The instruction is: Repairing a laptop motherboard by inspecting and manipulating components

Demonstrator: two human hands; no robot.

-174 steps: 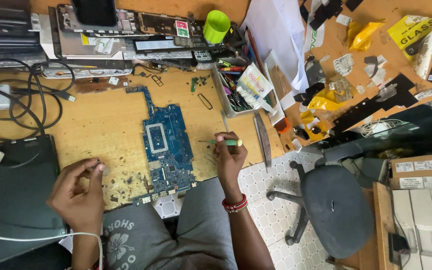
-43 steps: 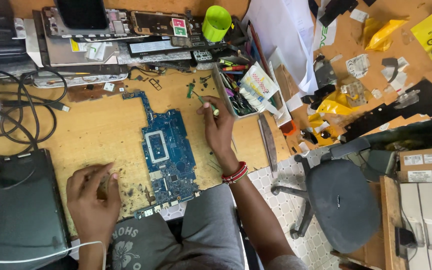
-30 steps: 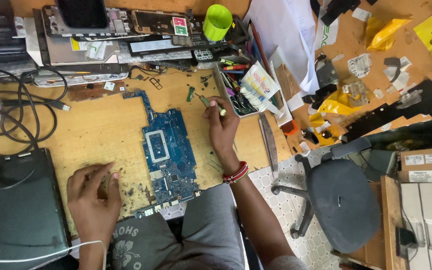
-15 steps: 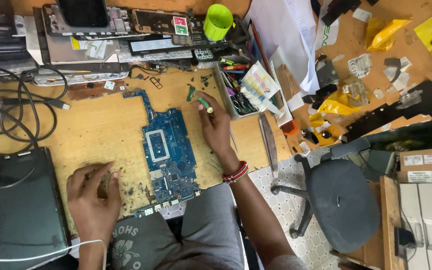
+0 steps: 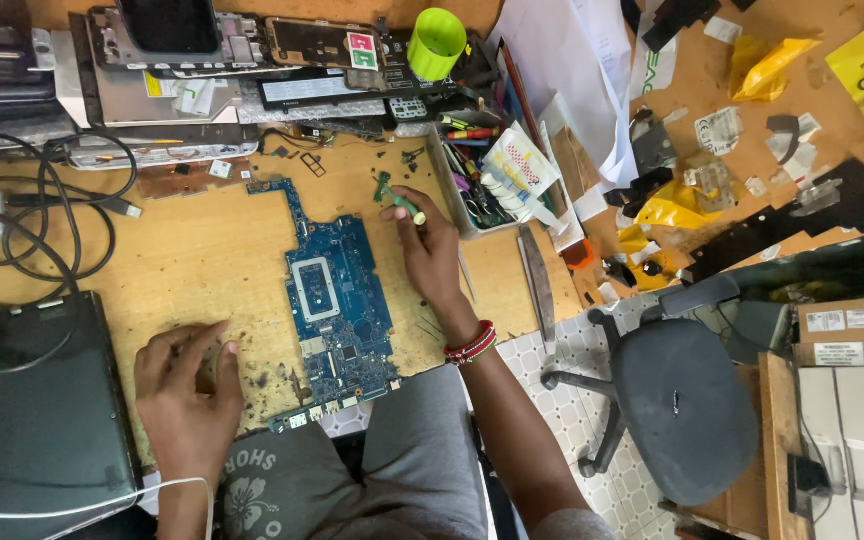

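A blue laptop motherboard (image 5: 337, 300) lies on the wooden workbench (image 5: 182, 240), in front of me. My right hand (image 5: 430, 250) is just right of the board's upper end and grips a small green-handled screwdriver (image 5: 402, 203), whose tip points up and left toward a small green part on the bench. My left hand (image 5: 187, 385) rests near the bench's front edge, left of the board, fingers curled over something small that I cannot make out.
A dark closed laptop (image 5: 27, 420) lies at the front left with black cables (image 5: 42, 210) behind it. Stripped laptop chassis parts (image 5: 252, 60), a green cup (image 5: 436, 42) and a tray of tools (image 5: 482, 175) line the back. A grey office chair (image 5: 682, 400) stands at the right.
My right hand has slid up along the board's right side toward the back of the bench, bringing the screwdriver with it. My left hand has stayed at the front edge.
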